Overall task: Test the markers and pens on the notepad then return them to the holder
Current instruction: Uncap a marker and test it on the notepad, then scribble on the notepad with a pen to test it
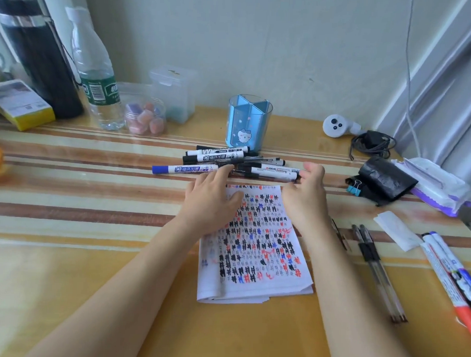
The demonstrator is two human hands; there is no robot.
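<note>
At desk (90, 253) centre, notepad (255, 249) lies flat, dense with black, red, blue hash marks; two pens (371, 262) at its 3 o'clock. Left hand (211, 201) rests on the top-left corner, fingers straight, tips touching marker pile (229, 159) at 12 o'clock. Right hand (306, 197) curls at pile's right end; grip on anything unclear. Holder (249, 122) upright just beyond.

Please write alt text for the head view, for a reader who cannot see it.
A person's left hand and right hand reach over a notepad full of black, red and blue hash marks to a pile of markers and pens lying before a blue holder. More pens and markers lie at the right.
</note>
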